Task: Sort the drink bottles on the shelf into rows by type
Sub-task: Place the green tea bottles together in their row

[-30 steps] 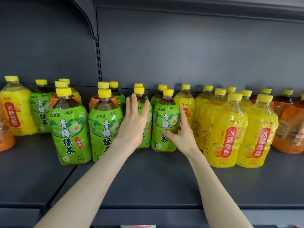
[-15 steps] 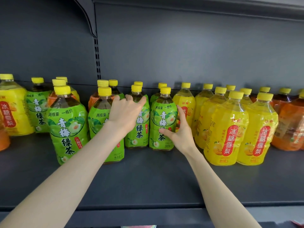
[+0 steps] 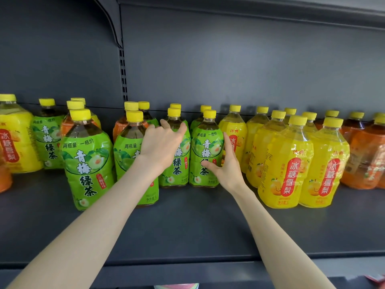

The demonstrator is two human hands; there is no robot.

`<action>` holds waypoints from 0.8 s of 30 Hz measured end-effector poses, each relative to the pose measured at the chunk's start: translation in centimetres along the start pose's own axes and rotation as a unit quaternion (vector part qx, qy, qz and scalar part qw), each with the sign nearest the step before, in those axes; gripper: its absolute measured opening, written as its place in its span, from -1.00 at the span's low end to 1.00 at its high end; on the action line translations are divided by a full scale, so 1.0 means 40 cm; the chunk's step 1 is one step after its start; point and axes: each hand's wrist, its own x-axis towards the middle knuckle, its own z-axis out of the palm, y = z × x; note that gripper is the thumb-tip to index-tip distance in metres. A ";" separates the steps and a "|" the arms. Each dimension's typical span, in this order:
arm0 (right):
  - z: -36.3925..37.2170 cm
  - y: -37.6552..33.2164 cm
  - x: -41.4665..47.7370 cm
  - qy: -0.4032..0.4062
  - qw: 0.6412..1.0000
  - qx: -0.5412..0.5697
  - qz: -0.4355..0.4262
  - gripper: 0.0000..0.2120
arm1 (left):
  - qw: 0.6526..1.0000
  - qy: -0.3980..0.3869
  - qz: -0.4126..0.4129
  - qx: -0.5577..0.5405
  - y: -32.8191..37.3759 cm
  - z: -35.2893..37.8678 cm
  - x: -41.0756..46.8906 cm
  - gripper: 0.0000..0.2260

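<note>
Several green-label tea bottles with yellow caps stand at the middle and left of the dark shelf (image 3: 187, 222). My left hand (image 3: 161, 146) curls over the shoulder of one green bottle (image 3: 177, 163), fingers gripping below its cap. My right hand (image 3: 226, 166) cups the right side of the neighbouring green bottle (image 3: 205, 151), thumb across its label. Yellow pear-drink bottles (image 3: 287, 163) stand in a group to the right. Orange-label bottles (image 3: 366, 155) sit at the far right, and more show behind the green ones.
A yellow bottle (image 3: 14, 138) and an orange bottle (image 3: 4, 180) stand at the far left. Two green bottles (image 3: 87, 161) stand nearer the front at left. A bracket upright (image 3: 123, 76) runs up the dark back panel. The shelf's front strip is bare.
My left hand has moved from a flat open pose to a curled grip over the green bottle's shoulder. My right hand stays against the neighbouring green bottle.
</note>
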 end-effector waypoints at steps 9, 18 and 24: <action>-0.023 -0.045 -0.021 -0.037 0.988 -0.143 0.033 -0.03 | 0.999 -0.006 0.009 0.032 0.008 -0.006 -0.012 -0.20; -0.053 -0.166 -0.098 -0.022 0.956 -0.279 -0.088 -0.61 | 0.979 0.174 0.015 -0.109 -0.027 -0.056 -0.141 -0.80; 0.029 -0.248 -0.116 -0.011 0.967 -0.194 -0.167 -0.74 | 0.951 0.227 -0.052 -0.202 -0.123 -0.051 -0.261 -0.81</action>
